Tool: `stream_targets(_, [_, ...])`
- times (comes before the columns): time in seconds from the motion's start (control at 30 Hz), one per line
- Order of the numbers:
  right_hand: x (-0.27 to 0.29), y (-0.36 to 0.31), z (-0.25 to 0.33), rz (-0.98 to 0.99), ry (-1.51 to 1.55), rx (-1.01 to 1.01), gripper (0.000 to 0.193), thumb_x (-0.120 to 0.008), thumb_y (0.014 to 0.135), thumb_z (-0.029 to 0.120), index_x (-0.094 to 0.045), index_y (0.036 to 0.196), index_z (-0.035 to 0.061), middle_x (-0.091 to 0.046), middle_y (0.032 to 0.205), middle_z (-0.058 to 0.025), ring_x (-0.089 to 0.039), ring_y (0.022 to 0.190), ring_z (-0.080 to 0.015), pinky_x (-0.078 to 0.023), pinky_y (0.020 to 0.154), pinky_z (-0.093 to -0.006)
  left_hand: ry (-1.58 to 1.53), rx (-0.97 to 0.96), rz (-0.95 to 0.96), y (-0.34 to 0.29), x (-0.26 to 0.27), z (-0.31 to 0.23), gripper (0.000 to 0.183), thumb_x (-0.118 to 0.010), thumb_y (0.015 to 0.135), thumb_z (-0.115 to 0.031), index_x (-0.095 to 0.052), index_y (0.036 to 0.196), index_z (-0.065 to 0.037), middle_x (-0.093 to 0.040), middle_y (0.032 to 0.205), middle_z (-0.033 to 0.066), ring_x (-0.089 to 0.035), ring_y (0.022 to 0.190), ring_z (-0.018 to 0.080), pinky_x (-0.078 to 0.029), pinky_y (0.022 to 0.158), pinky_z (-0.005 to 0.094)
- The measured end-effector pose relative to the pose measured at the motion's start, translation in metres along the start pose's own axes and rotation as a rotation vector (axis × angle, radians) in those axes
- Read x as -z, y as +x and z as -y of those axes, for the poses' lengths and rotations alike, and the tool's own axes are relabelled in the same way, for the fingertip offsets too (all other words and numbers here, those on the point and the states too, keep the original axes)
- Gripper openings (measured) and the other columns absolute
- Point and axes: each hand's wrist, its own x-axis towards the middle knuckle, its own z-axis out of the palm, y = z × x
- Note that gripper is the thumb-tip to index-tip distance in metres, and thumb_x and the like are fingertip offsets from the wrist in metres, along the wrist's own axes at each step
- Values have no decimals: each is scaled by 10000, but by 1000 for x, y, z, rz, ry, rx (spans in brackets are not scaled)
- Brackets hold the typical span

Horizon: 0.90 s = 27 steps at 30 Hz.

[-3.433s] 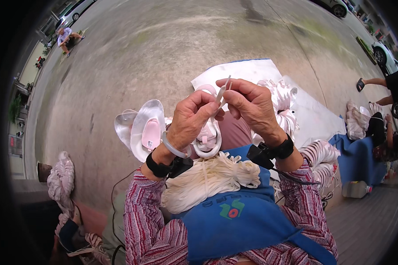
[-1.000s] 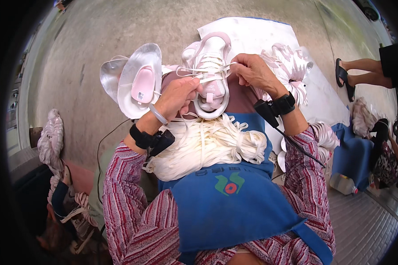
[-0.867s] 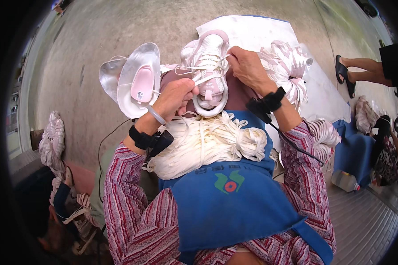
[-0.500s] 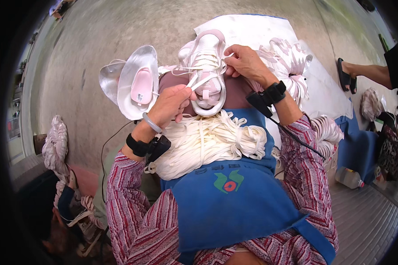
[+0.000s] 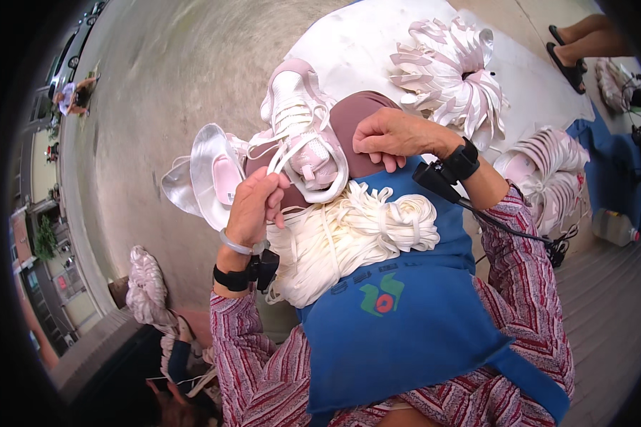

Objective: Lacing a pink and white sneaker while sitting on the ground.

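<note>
My left hand (image 5: 251, 206) is pinching the flat white shoelace (image 5: 282, 155); my curled right hand (image 5: 397, 135), contents hidden, is leaving it alone beside the pink-and-white mesh sneaker (image 5: 323, 162).

A narrow gap over a maroon-clad knee (image 5: 360, 114) separates the pink-and-white sneaker (image 5: 312, 153) from the right hand (image 5: 392, 137), while laces (image 5: 280, 158) running to the left hand (image 5: 253, 206) bar its near left, a white bundle (image 5: 352, 242) blocks below and fanned uppers (image 5: 452, 78) crowd the far right.
</note>
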Motion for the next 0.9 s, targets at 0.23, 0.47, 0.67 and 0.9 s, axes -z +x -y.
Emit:
stream_targets(0.23, [-1, 1, -10, 19, 136, 28, 199, -527, 916, 194, -632, 903, 24, -596, 678, -14, -567, 459, -67, -421, 384, -194, -120, -107, -119, 4, 1, -13, 200, -453, 970, -210, -521, 913, -30, -361, 599, -50, -325, 430, 37, -402, 363, 212])
stream_targets(0.47, [-5, 2, 2, 67, 61, 56, 202, -538, 916, 196, -637, 873, 25, -581, 672, 0, -554, 479, -53, -415, 398, -184, 76, -72, 19, -1, -12, -14, 232, -464, 972, -217, -557, 928, -9, -381, 609, -52, -344, 455, 30, -410, 397, 199])
stream_targets(0.67, [-31, 6, 34, 180, 33, 90, 234, -505, 951, 188, -652, 974, 7, -587, 673, 3, -540, 498, -44, -428, 417, -181, 210, -83, 173, -8, -39, -5, 254, -432, 983, -238, -565, 979, -22, -422, 671, -34, -428, 517, 45, -448, 440, 199])
stream_targets(0.9, [-49, 17, 41, 77, -20, 53, 354, -417, 996, 256, -621, 1115, -7, -581, 655, 9, -509, 487, -42, -408, 432, -169, 265, -397, 250, 0, -56, 13, 303, -391, 980, -254, -575, 998, -14, -595, 882, 57, -565, 657, 132, -482, 480, 238])
